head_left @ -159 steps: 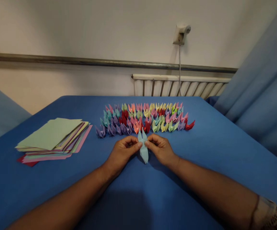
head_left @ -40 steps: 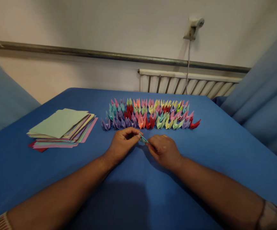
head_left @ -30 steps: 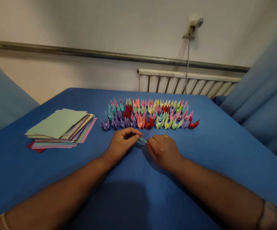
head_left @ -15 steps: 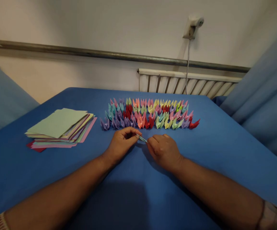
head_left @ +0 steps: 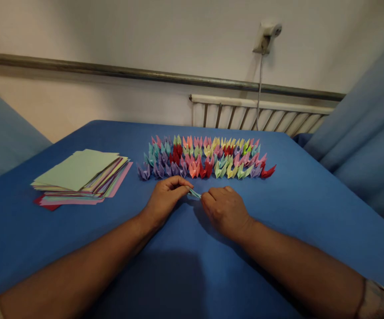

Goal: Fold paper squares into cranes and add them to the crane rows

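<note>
Between my two hands is a small, narrow piece of folded paper (head_left: 195,193), pale blue-green, held a little above the blue tabletop. My left hand (head_left: 169,195) pinches its left end between thumb and forefinger. The other end disappears into my right hand (head_left: 225,209), whose fingers are curled closed over it. Most of the paper is hidden by the fingers. Just beyond my hands stand rows of folded paper cranes (head_left: 207,168) in purple, red, pink, yellow, green and turquoise.
To the left lies a stack of coloured paper sheets (head_left: 79,170), pale green on top, with a red corner sticking out below. The blue-covered table (head_left: 278,212) reaches a wall with a metal rail (head_left: 145,75), a radiator (head_left: 261,105) and a corded socket (head_left: 265,39). Blue curtains (head_left: 371,115) hang at both sides.
The view has shifted very slightly. Both hands keep their grip on the folded paper, with hardly any movement of the fingers.
</note>
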`<state>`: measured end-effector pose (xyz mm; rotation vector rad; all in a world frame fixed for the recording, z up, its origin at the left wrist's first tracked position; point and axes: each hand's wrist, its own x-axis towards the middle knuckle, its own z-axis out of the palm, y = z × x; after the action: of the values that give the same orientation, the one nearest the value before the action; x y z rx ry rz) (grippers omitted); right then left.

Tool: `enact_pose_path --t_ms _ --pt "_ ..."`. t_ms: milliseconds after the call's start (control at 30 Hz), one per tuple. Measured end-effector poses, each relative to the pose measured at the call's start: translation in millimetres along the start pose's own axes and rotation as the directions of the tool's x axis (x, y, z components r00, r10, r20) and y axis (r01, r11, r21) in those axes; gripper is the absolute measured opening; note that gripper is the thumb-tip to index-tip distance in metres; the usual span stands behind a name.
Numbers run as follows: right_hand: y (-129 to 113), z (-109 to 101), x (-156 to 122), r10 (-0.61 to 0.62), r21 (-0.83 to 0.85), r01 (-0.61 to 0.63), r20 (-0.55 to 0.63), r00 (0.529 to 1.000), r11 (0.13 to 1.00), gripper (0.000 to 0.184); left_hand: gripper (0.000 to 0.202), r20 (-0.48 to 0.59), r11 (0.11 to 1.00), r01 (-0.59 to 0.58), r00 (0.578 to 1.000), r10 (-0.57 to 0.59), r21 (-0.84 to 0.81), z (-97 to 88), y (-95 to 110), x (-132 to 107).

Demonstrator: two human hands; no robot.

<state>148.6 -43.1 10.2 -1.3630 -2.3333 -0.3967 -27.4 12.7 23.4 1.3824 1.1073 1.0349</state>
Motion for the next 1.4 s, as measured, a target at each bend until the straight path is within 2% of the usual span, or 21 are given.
enact_pose_path --t_ms 100,200,267,333,433,500,633,767,1067,1267,1400 --pt "1 2 -1 0.044 0.072 -0.046 0.023 0.999 0.996 0.022 0.006 0.040 0.998 0.020 0.999 -0.017 -0.065 -1.1 -1 1" --pt "2 9 -2 0.125 0.333 -0.138 0.061 0.990 0.933 0.021 0.007 0.115 0.989 0.038 0.993 -0.021 -0.143 -3.2 0 1" --pt "2 16 -2 0.193 0.585 -0.217 0.104 0.976 0.781 0.022 0.012 0.168 0.986 0.049 0.986 -0.022 -0.160 -4.5 1 1" --pt "2 23 -1 0.273 0.783 -0.306 0.180 0.945 0.542 0.023 0.017 0.226 0.985 0.063 0.974 -0.026 -0.161 -5.4 1 0" --pt "2 29 1 0.327 0.905 -0.376 0.301 0.896 0.198 0.021 0.021 0.284 0.983 0.070 0.959 -0.019 -0.169 -5.3 1 -1" --pt "3 31 2 0.323 0.918 -0.390 0.347 0.881 0.076 0.022 0.018 0.279 0.983 0.059 0.960 -0.008 -0.176 -4.5 1 -1" --pt "5 31 4 0.296 0.909 -0.416 0.408 0.864 -0.039 0.028 0.013 0.230 0.982 0.043 0.973 0.001 -0.184 -2.2 3 -2" --pt "7 31 4 0.261 0.898 -0.428 0.440 0.859 -0.105 0.035 0.013 0.216 0.975 0.069 0.976 -0.022 -0.212 0.3 6 -4" --pt "7 33 2 0.229 0.892 -0.445 0.450 0.863 -0.078 0.039 0.016 0.171 0.982 0.063 0.985 -0.032 -0.179 1.7 5 -5" --pt "9 31 3 0.225 0.902 -0.414 0.432 0.873 -0.124 0.034 0.018 0.211 0.977 0.078 0.977 -0.035 -0.198 0.1 5 -4" --pt "9 32 3 0.212 0.902 -0.417 0.432 0.877 -0.114 0.033 0.018 0.232 0.968 0.098 0.972 -0.043 -0.230 0.0 4 -4"
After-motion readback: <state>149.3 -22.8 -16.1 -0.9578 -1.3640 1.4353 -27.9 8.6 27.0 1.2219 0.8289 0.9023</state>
